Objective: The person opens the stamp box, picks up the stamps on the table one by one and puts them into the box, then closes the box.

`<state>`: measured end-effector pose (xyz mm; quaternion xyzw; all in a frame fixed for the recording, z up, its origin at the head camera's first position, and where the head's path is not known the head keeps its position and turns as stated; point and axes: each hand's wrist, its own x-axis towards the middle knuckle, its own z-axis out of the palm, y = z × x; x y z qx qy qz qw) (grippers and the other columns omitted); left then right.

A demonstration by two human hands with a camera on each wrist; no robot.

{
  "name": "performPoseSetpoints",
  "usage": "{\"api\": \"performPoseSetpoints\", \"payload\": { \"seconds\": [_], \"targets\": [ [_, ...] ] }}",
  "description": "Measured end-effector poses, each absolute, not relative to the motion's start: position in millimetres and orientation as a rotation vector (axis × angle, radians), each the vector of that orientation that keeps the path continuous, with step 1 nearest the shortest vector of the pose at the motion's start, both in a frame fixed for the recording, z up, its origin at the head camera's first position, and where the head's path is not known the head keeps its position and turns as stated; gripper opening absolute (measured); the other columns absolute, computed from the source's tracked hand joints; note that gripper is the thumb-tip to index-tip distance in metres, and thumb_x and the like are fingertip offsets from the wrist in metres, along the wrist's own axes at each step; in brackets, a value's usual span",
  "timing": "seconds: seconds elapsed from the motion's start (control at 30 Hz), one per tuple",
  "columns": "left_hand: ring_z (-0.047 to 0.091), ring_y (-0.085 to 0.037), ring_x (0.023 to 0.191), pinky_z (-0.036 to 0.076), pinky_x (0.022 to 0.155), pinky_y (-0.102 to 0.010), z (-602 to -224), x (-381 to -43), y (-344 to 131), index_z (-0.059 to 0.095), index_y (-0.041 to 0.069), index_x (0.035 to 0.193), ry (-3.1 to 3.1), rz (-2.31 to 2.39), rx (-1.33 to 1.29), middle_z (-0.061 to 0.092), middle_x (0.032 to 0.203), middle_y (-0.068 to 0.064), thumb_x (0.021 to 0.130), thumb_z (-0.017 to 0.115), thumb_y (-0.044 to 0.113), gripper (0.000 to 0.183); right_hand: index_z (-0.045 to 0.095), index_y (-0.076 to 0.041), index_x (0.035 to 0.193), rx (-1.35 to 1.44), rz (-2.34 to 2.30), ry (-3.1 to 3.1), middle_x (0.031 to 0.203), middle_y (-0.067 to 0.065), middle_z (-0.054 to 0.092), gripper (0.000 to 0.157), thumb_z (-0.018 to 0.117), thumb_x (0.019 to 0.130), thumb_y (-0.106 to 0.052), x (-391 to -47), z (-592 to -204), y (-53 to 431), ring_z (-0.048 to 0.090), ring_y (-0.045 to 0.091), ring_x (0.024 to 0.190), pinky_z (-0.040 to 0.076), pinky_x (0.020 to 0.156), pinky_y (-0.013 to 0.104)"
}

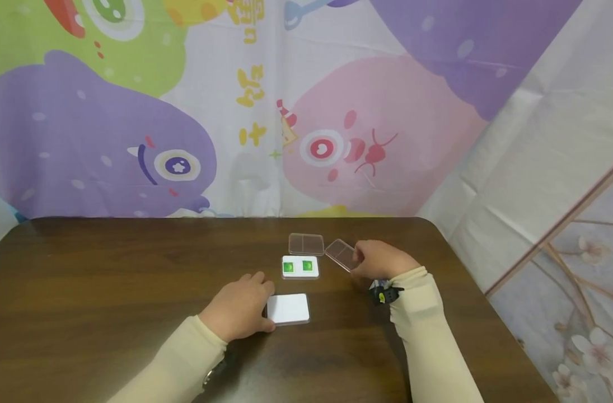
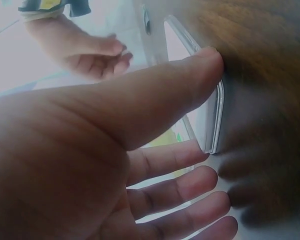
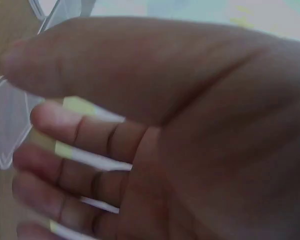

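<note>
On the table, a white card in a clear case (image 1: 288,309) lies flat, held at its left end by my left hand (image 1: 241,305). In the left wrist view the thumb (image 2: 202,67) presses one side of that case, and the index fingertip (image 2: 197,149) meets its corner. My right hand (image 1: 384,259) is over the right end of an angled clear plastic case (image 1: 340,253). Its thumb and fingers (image 3: 50,117) are spread apart beside that case in the right wrist view. Between the hands lies a white case with two green pictures (image 1: 300,267).
Another clear case (image 1: 306,244) lies behind the green-picture case, its corner close to the angled one. The brown wooden table (image 1: 135,268) ends at a cartoon-printed curtain (image 1: 225,168). A flowered panel (image 1: 578,291) stands beyond the right edge.
</note>
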<state>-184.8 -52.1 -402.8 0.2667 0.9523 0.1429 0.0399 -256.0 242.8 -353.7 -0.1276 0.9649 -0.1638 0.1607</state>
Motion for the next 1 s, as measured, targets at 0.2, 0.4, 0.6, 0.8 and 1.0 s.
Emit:
{"api": "performPoseSetpoints", "payload": {
  "seconds": [0.2, 0.4, 0.6, 0.8, 1.0],
  "targets": [
    [0.058, -0.030, 0.088, 0.053, 0.075, -0.049, -403.1, -185.0, -53.3, 0.067, 0.000, 0.105, 2.919, 0.435, 0.817, 0.058, 0.095, -0.012, 0.073, 0.094, 0.031, 0.053, 0.059, -0.007, 0.080, -0.148, -0.417, 2.699, 0.076, 0.001, 0.055, 0.019, 0.078, 0.081, -0.012, -255.7, -354.6, 256.9, 0.048, 0.016, 0.064, 0.040, 0.057, 0.030],
    [0.057, -0.030, 0.088, 0.053, 0.075, -0.049, -403.8, -184.1, -53.5, 0.066, 0.000, 0.105, 2.915, 0.429, 0.819, 0.058, 0.096, -0.012, 0.074, 0.094, 0.031, 0.052, 0.065, -0.009, 0.068, -0.140, -0.305, 2.638, 0.066, -0.001, 0.058, 0.015, 0.076, 0.078, -0.011, -261.6, -368.0, 263.3, 0.050, 0.014, 0.060, 0.043, 0.057, 0.028],
    [0.057, -0.030, 0.088, 0.053, 0.075, -0.049, -403.2, -183.3, -53.1, 0.065, 0.000, 0.105, 2.913, 0.426, 0.821, 0.057, 0.096, -0.012, 0.075, 0.093, 0.031, 0.051, 0.053, -0.014, 0.060, -0.179, -0.390, 2.597, 0.059, -0.005, 0.046, 0.027, 0.073, 0.076, -0.006, -266.6, -378.5, 266.3, 0.041, 0.009, 0.053, 0.037, 0.051, 0.023],
    [0.057, -0.031, 0.090, 0.053, 0.076, -0.049, -402.3, -183.6, -53.4, 0.066, -0.001, 0.107, 2.906, 0.421, 0.816, 0.058, 0.098, -0.013, 0.076, 0.093, 0.032, 0.053, 0.052, -0.006, 0.081, -0.116, -0.652, 2.507, 0.074, 0.002, 0.052, 0.024, 0.075, 0.080, -0.003, -266.5, -382.7, 259.7, 0.045, 0.011, 0.057, 0.037, 0.049, 0.022],
    [0.057, -0.031, 0.091, 0.054, 0.078, -0.049, -401.5, -182.9, -53.5, 0.065, -0.001, 0.110, 2.894, 0.421, 0.804, 0.058, 0.100, -0.013, 0.077, 0.092, 0.032, 0.054, 0.055, -0.004, 0.094, -0.136, -0.704, 2.480, 0.086, 0.008, 0.060, 0.024, 0.075, 0.090, -0.016, -262.5, -381.5, 249.8, 0.052, 0.016, 0.066, 0.043, 0.054, 0.027]
  ]
}}
